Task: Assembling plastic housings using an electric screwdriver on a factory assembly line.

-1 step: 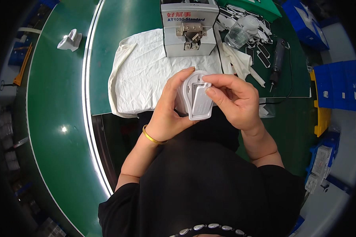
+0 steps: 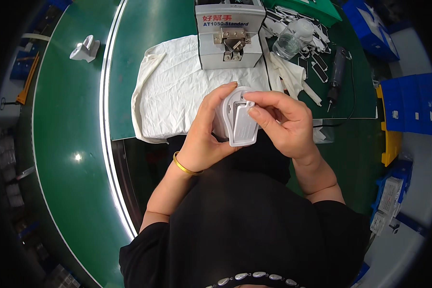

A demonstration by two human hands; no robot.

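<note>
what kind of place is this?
Probably a factory assembly station: a benchtop machine, what looks like an electric screwdriver, and a heap of small parts on a green bench.

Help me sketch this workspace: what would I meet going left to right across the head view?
Orange bar, white piece, left hand, white device, right hand, power screwdriver, blue bins at far right.

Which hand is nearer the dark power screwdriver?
Right. The right hand is left of and below the screwdriver in view; the left hand is farther left, holding the white housing.
</note>
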